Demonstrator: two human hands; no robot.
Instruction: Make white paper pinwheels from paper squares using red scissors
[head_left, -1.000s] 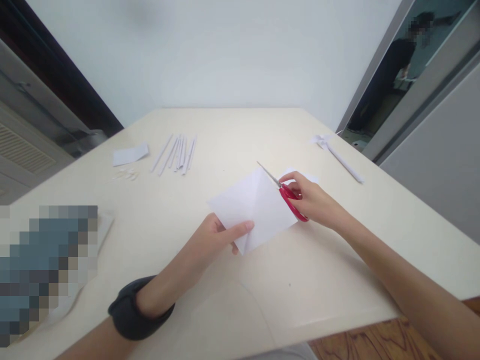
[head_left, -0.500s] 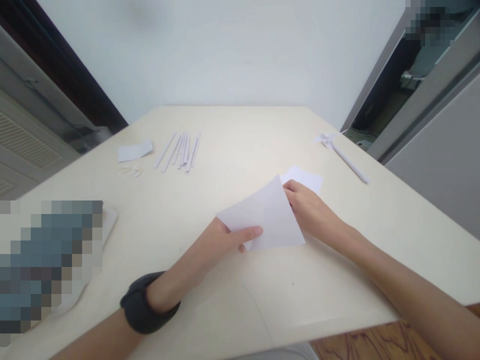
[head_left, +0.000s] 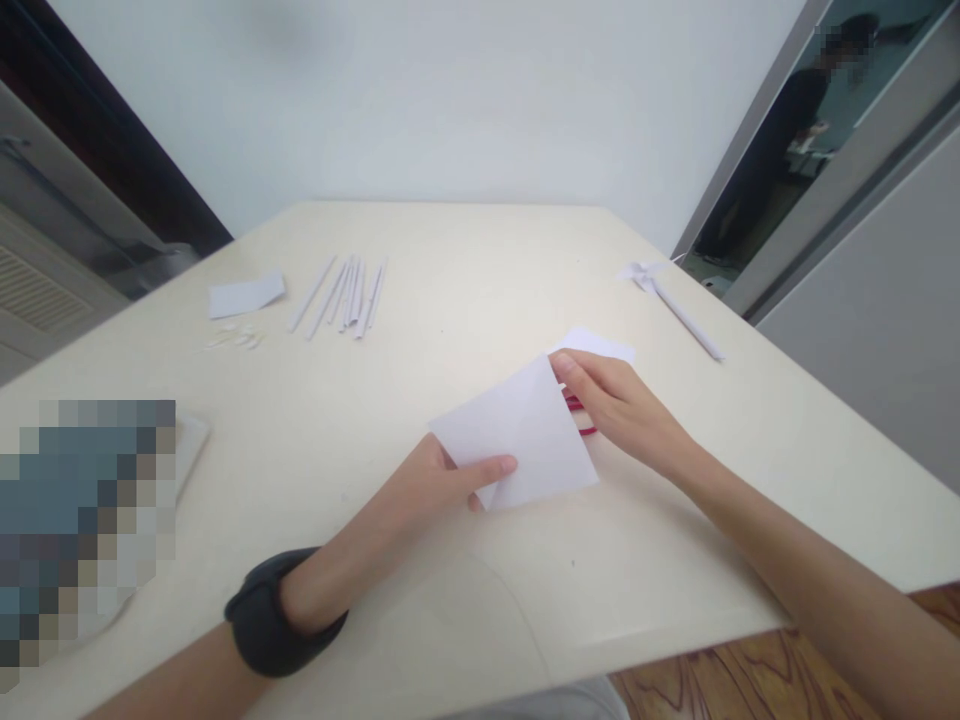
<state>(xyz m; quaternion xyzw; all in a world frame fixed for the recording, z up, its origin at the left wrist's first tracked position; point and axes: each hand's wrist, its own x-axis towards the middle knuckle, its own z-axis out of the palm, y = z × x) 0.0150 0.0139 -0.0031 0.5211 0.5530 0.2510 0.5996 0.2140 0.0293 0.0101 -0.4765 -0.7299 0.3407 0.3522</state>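
A white sheet of paper [head_left: 525,430] is held up in front of me, a little above the table. My left hand [head_left: 465,475] is closed on its lower left part, thumb on top and fingers beneath. At the upper right corner of the sheet, the thumb and fingers of my right hand [head_left: 600,385] pinch the edge. Between that hand and the sheet shows a pair of scissors [head_left: 587,431], only its red handle loops visible; the paper and fingers hide the rest. Behind my right hand lies more white paper [head_left: 600,343].
Several thin rolled paper sticks [head_left: 352,295] lie at the back left, beside a folded white paper [head_left: 247,296] and small scraps [head_left: 240,336]. A paper pinwheel on a stick [head_left: 686,318] rests at the right. A blurred flat item [head_left: 82,520] occupies the table's left edge.
My right hand has turned and come up to the sheet's upper corner, exposing the red scissors handles. My left hand keeps its grip. The view has shifted slightly right.
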